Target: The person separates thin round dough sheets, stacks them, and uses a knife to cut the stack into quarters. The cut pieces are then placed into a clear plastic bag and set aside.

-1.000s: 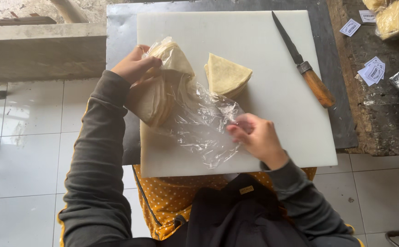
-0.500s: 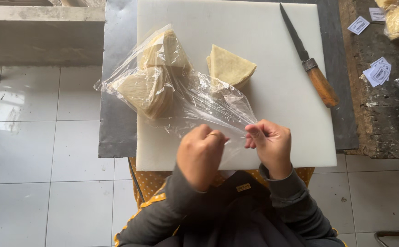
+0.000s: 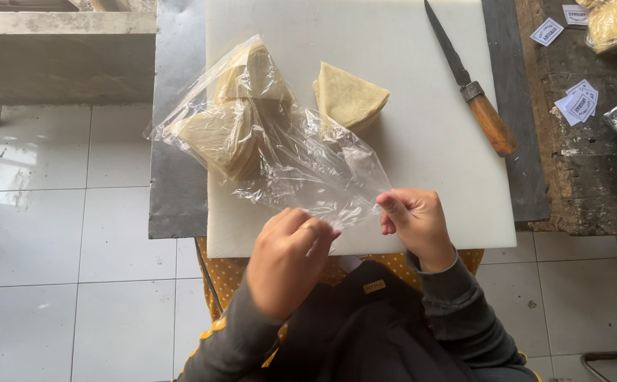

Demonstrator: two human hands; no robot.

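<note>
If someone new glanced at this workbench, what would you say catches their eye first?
Most likely the clear plastic bag lying on the white cutting board, holding two stacks of pale folded wedges. The left hand and right hand pinch its open end at the board's near edge. A third wedge stack sits bare beside the bag, and a wooden-handled knife lies at the board's right side.

Food-prep kitchen, cutting board (image 3: 436,170), knife (image 3: 472,90), tiled floor (image 3: 60,247)
</note>
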